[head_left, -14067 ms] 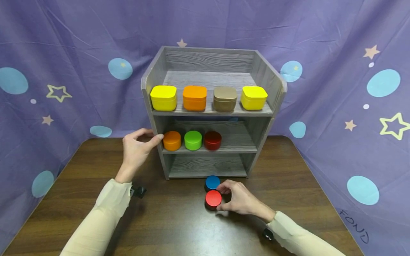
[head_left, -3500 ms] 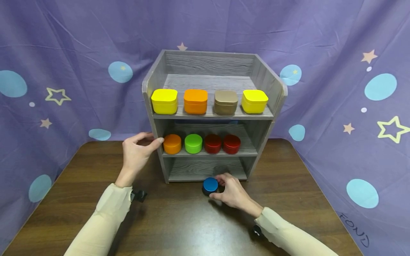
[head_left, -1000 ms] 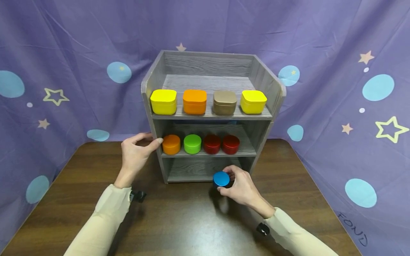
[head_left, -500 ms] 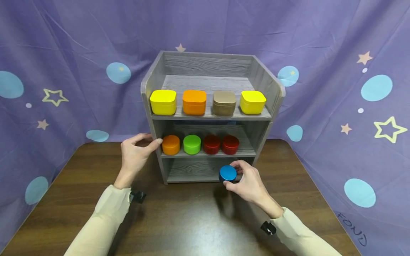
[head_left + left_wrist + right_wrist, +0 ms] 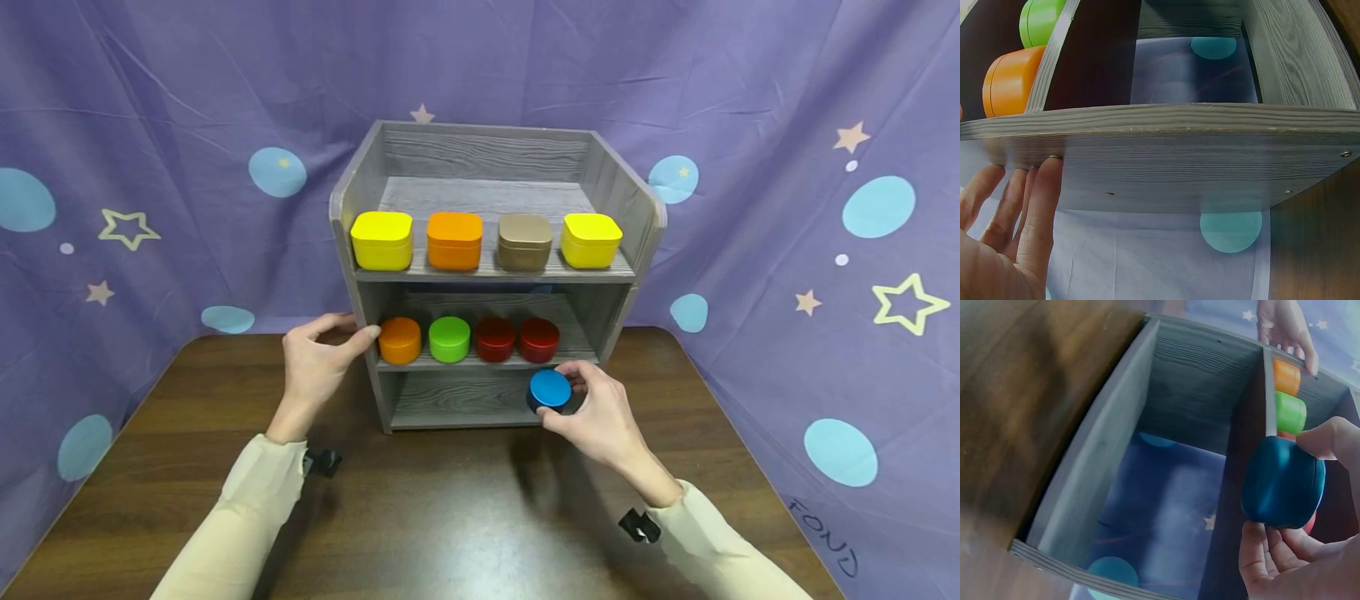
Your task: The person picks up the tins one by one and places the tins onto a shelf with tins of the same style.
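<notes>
In the head view my right hand [image 5: 603,417] pinches a round blue tin [image 5: 550,389] between thumb and fingers. It holds the tin above the table, overlapping the right part of the bottom shelf in this view. The right wrist view shows the blue tin [image 5: 1282,481] close up, fingertips on one side and thumb on the other. My left hand [image 5: 318,362] grips the left side panel of the grey wooden shelf unit [image 5: 487,152], thumb over the front edge. In the left wrist view its fingers [image 5: 1041,212] press the panel's outer face.
Along the middle shelf stand round tins: orange [image 5: 401,340], green [image 5: 449,339] and two dark red ones [image 5: 495,339]. The top shelf bears square tins: two yellow [image 5: 382,241], one orange [image 5: 455,242] and one bronze [image 5: 524,242]. A purple curtain [image 5: 480,58] hangs behind the brown table [image 5: 420,517].
A second dark red tin now stands on the middle shelf. My right hand has lifted the blue tin off the table and moved it up and right. The left hand has stayed put.
</notes>
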